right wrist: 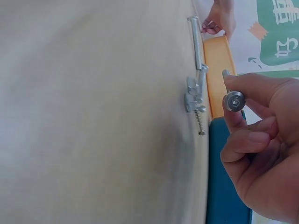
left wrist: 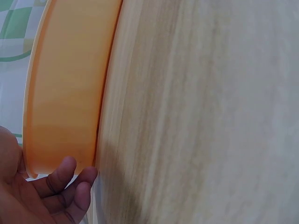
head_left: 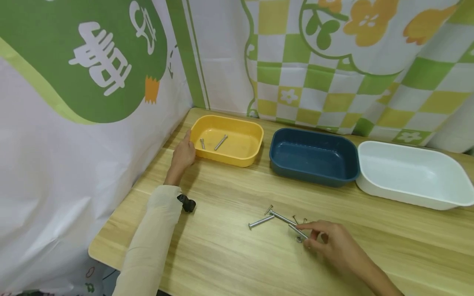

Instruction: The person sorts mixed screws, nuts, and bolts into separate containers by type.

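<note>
I had one thick bolt [right wrist: 235,101] pinched between thumb and forefinger of my right hand [head_left: 335,240], its socketed head turned back toward my wrist. It looked to be up off the bench [head_left: 222,250], just above the scattered hardware: two long bolts [head_left: 261,222] [head_left: 283,218], a nut [head_left: 299,239] close under my fingers, and small screws [head_left: 268,210] [head_left: 295,220] beside them. With pieces so near, I judged the pinch wanted to be firm but light, taken near the head, and the lift straight up, so that the shank would not drag its neighbours along or roll out sideways. A steady tray seemed worth keeping too.

My left hand [head_left: 184,154] saw to that, fingers curled about the left end of the yellow tray [head_left: 237,159], where a longer bolt [head_left: 221,142] and a short screw [head_left: 202,144] lay. That arm reached well forward. My right arm came in from the near right, the hand low over the bench, its remaining fingers bent in toward the palm and holding nothing.
</note>
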`<state>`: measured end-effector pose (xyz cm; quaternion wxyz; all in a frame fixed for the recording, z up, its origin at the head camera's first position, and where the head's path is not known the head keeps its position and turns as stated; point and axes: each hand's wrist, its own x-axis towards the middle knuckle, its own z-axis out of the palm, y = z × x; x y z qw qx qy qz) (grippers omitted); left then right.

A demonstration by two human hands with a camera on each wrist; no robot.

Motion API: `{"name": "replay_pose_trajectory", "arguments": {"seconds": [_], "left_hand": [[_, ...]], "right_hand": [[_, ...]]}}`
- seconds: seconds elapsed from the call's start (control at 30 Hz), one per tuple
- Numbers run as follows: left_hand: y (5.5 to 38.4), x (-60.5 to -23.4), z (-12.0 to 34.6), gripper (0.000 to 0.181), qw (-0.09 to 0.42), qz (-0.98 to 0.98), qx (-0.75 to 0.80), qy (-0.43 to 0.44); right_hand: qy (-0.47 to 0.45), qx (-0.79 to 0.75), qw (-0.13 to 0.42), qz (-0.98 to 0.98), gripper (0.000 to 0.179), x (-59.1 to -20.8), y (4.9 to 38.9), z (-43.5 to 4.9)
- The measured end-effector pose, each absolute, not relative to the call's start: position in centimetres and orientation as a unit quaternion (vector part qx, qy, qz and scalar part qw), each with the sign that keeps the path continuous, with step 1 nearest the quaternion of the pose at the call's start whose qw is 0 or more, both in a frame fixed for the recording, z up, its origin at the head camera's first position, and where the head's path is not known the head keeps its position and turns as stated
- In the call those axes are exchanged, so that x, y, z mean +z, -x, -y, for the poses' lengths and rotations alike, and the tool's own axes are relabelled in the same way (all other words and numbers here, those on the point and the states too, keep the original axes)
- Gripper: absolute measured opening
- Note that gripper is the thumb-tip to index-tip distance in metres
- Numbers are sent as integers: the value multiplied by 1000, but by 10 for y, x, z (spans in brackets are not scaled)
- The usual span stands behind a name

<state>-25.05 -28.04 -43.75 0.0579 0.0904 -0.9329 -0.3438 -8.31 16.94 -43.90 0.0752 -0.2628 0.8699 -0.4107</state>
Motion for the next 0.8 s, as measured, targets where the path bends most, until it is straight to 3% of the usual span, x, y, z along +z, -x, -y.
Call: {"name": "replay_pose_trajectory", "arguments": {"seconds": [0.37,0.8], "left_hand": [[251,-437,281,55,49,929,-353,-96],[252,-438,281,54,54,935,-337,-96]], "right_hand": [[302,-407,18,-862,32,-427,110,-160],[286,-413,56,-863,30,-424,132,-141]]}}
